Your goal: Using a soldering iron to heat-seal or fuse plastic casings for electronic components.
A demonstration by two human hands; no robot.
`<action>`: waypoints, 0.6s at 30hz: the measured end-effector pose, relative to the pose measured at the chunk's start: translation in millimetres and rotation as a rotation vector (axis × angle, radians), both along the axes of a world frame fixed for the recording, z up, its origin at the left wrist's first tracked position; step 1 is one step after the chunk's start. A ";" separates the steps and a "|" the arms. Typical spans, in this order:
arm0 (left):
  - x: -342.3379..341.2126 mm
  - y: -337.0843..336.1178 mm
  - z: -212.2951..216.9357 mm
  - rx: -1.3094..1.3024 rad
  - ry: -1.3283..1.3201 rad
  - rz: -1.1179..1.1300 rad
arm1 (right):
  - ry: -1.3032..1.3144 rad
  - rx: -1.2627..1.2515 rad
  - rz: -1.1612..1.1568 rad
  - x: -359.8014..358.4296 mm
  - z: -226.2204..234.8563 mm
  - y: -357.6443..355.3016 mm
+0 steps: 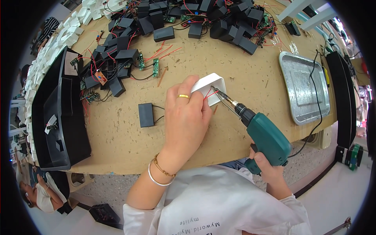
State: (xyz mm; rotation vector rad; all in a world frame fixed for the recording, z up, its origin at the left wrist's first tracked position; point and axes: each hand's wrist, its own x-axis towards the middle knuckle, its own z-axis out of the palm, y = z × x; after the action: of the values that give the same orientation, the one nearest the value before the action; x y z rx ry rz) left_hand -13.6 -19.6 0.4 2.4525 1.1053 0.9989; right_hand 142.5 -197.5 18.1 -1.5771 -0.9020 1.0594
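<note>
My left hand (pixel 186 111) is closed on a small white plastic housing (pixel 215 79), its open side turned to the right. Thin red wires (pixel 210 94) run out between the fingertips and across the inside of the housing. In my right hand (pixel 267 167) is a green soldering gun (pixel 270 133), gripped by its handle. Its metal tip (pixel 217 91) reaches into the housing beside the red wires; whether it touches anything there I cannot tell. A black rectangular box (pixel 146 115) lies left of my left hand, and its two black wires pass under that hand.
Black boxes (pixel 163 34) with wires and green circuit boards (pixel 156 67) are heaped at the back and left. A metal tray (pixel 288 90) lies right, the gun's cord (pixel 312 131) crossing it. A black bin (pixel 62 117) and white housings (pixel 51 51) line the left; another person (pixel 45 192) is lower left.
</note>
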 end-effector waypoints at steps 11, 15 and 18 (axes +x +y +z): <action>0.1 -0.4 1.2 -0.013 -0.001 0.000 | 0.007 -0.008 -0.012 0.0 -2.2 -3.3; -0.6 -0.1 1.0 -0.013 -0.004 -0.001 | 0.010 -0.002 -0.019 -0.4 -3.9 -2.9; 0.2 0.3 0.5 -0.007 -0.001 -0.002 | -0.070 0.045 0.018 2.8 -6.4 -2.5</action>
State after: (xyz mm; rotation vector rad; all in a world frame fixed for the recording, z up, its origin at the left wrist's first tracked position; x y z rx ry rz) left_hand -13.4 -19.3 1.0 2.4471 1.1045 0.9939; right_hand 145.4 -200.0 11.7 -1.5794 -0.9825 0.9945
